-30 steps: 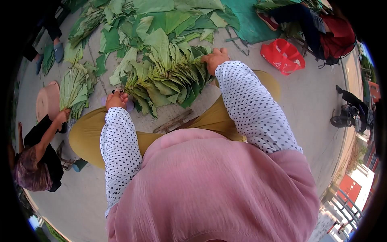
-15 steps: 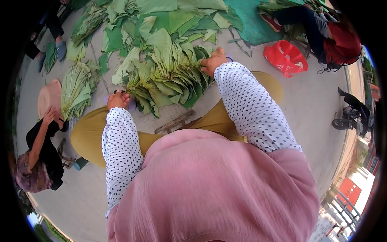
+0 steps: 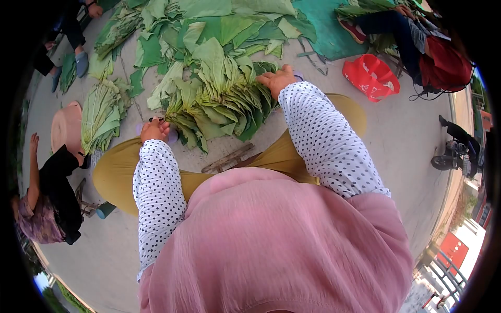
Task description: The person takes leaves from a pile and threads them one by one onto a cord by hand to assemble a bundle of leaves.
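A thick row of large green leaves (image 3: 224, 96), packed side by side and probably tobacco, lies on the ground before my knees. My left hand (image 3: 155, 130) is closed at the near left end of this row. Its fingertips pinch together near a small dark bit that I cannot make out. At the far right end, my right hand (image 3: 278, 82) rests against the leaves with fingers spread and stretched over their edges. Its palm is turned away from view. Loose leaves (image 3: 222, 26) spread over the ground beyond the row.
A tied leaf bundle (image 3: 103, 112) lies at left beside a pink tub (image 3: 67, 128). A red bag (image 3: 370, 77) stands at right near a seated person (image 3: 402, 36). Another person (image 3: 49, 203) sits at left. A wooden piece (image 3: 228, 159) lies between my knees.
My right hand has shifted slightly, and its fingers now reach further over the leaf edges. My left hand stays about where it was. The person at left has moved an arm away from the tub.
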Tool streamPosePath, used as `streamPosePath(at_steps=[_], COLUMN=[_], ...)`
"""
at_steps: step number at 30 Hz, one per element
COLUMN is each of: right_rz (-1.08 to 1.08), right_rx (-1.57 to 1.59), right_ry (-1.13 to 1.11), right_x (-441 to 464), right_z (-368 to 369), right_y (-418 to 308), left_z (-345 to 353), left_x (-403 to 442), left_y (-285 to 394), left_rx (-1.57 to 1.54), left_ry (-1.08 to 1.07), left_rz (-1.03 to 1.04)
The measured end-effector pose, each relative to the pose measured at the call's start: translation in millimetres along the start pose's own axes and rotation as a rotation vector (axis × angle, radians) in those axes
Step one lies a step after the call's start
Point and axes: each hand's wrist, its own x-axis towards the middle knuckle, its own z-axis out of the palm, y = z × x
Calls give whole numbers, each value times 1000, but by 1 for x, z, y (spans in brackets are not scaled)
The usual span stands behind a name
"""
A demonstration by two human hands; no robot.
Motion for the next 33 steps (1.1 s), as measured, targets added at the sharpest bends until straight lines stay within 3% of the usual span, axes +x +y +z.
streamPosePath(at_steps=[4,19,25,30,33], right_rz=[-33,95,-55,9,5], right_rx=[-40,-33,-73,31,56], right_ry=[74,-65,117,-48,-13], right_x=[3,5,7,11,12], right_z=[10,2,10,1,1], right_y=[3,-1,-4,-6,-13], left_z=[0,3,3,2,3], left_x=[-2,-6,-6,-5,-8], left_y=[1,2,1,2,4], left_rx=[9,-11,-10,10,9], left_ry=[1,19,21,19,45], left_rz=[2,2,0,-11,-3])
